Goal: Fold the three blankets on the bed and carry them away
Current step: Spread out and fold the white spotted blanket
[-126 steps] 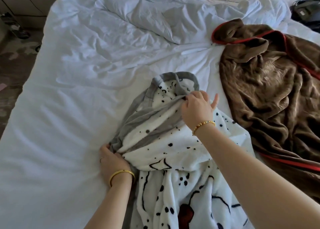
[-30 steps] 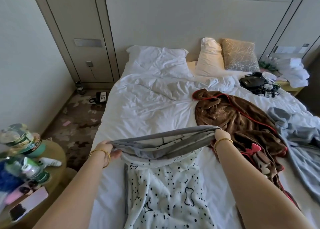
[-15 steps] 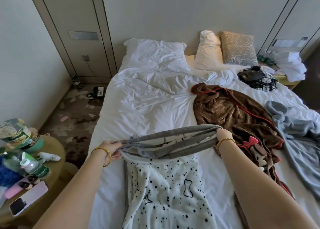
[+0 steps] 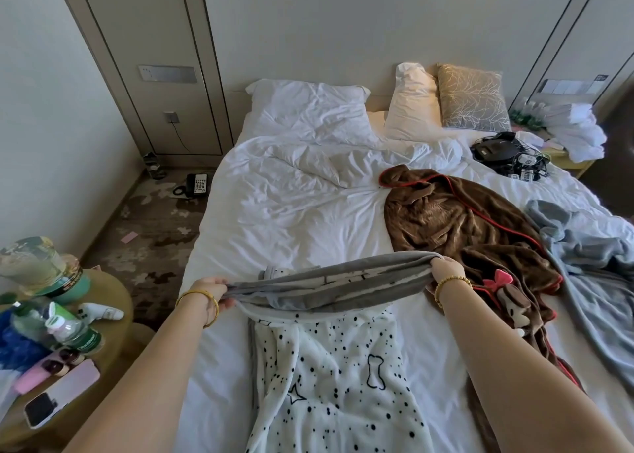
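Note:
A white spotted blanket [image 4: 336, 377] with a grey border hangs down in front of me over the white bed [image 4: 274, 219]. My left hand [image 4: 212, 289] grips the left end of its grey top edge, and my right hand [image 4: 446, 270] grips the right end, so the edge is stretched between them above the mattress. To the right lies a crumpled brown blanket [image 4: 456, 226] with red trim and a cartoon figure. Further right, a light blue blanket [image 4: 590, 257] is bunched near the bed's edge.
Pillows [image 4: 308, 112] and a gold cushion [image 4: 471, 99] stand at the headboard. A black bag with cables [image 4: 501, 150] sits at the far right of the bed. A round side table [image 4: 68, 366] with bottles and a phone is at my left. A telephone [image 4: 195, 184] lies on the carpet.
Since the oldest frame I have lifted the spotted blanket's grey edge off the bed and spread it wide between both hands. Over the last second my hands barely moved.

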Action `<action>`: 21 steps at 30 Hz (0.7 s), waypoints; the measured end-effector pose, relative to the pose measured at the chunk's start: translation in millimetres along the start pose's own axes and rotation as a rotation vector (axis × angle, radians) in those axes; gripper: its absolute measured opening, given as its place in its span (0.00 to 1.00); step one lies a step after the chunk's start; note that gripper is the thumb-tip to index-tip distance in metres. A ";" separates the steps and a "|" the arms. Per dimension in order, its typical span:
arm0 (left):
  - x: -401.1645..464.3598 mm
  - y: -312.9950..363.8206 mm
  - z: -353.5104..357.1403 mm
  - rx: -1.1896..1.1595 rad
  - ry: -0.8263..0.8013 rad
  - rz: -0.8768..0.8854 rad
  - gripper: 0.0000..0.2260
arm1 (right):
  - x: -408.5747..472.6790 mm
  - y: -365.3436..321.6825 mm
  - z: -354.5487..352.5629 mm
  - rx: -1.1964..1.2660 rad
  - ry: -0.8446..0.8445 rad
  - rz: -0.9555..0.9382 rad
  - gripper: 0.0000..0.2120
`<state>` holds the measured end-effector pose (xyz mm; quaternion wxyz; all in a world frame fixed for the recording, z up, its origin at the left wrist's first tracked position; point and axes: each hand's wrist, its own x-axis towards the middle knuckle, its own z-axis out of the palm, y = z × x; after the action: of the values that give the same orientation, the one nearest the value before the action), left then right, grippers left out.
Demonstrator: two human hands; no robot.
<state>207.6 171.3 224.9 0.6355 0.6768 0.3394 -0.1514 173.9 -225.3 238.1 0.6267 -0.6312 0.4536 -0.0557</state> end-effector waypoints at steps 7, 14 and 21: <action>-1.7 42.0 -3.6 -0.434 0.333 0.130 0.10 | 2.5 -22.5 -14.0 -0.327 0.147 -0.322 0.09; -1.5 15.5 18.4 0.340 -0.028 -0.020 0.07 | 0.9 -37.2 14.0 -0.064 -0.090 0.013 0.14; 25.2 -107.2 24.7 0.579 0.009 -0.029 0.08 | 18.3 85.1 -7.3 -0.926 -0.090 0.019 0.14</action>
<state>161.6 150.2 124.0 0.4120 0.8259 0.2943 -0.2481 137.1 -225.7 158.8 0.2981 -0.8422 0.4089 0.1858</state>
